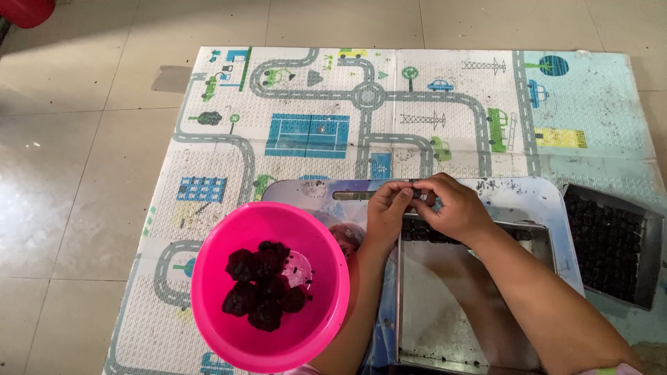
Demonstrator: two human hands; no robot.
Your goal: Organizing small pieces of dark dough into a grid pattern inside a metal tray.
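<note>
Where hands (424, 208) meet, play mat (417, 104) (tiled floor (69, 173))

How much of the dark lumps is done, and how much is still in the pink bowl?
Done: the square metal tray on the right looks full. In hand: both hands, left and right, pinch a small dark piece above the nearly bare metal tray. Left: dark lumps in the round pink plastic bowl.

One head-worn camera looks steeply down, from close above, at the play mat (445, 104).
</note>
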